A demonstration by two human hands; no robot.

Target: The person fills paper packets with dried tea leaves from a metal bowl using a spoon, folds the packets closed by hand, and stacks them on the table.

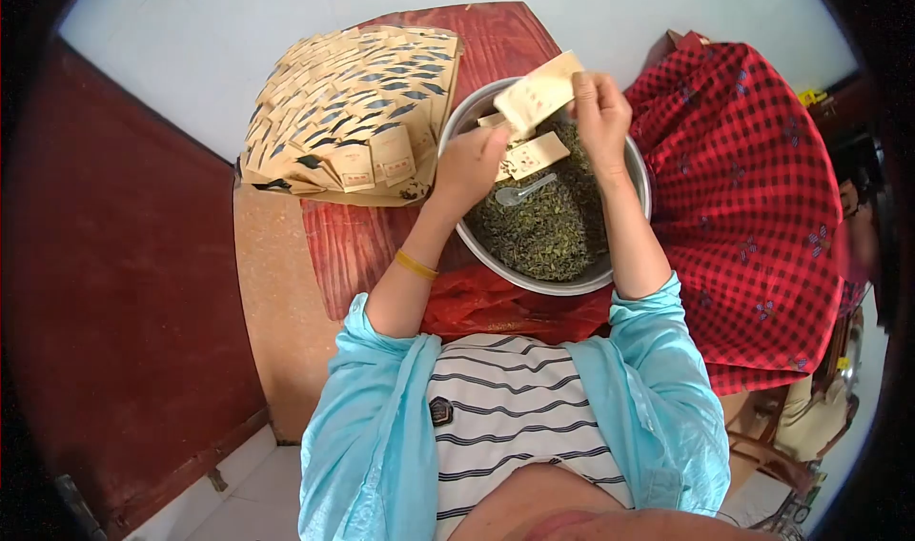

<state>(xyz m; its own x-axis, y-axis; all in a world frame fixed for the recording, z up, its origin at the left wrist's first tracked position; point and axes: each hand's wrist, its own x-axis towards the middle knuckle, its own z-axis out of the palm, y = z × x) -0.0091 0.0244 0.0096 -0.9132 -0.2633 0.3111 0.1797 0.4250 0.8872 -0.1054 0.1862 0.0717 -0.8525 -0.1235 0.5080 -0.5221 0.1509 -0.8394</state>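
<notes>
A flat tan paper packet (539, 91) with faint print is held tilted above the far side of a metal bowl (530, 283). My right hand (600, 117) is closed, pinching its right end. At its lower left corner my left hand (472, 167) is closed, with thumb and fingertips against the paper. Dark green dried leaves (548, 236), looking like loose tea, fill much of the bowl. On them lies another paper packet (538, 156), below the held one. Beside it rests a clear plastic scoop (524, 190).
Left of the bowl stands a carton (376, 198) packed with rows of tan packets, many showing dark openings. Both are on a red wooden table (348, 255). A red checked cloth (743, 226) covers something on the right. Red plastic (505, 303) lies by the bowl's near rim.
</notes>
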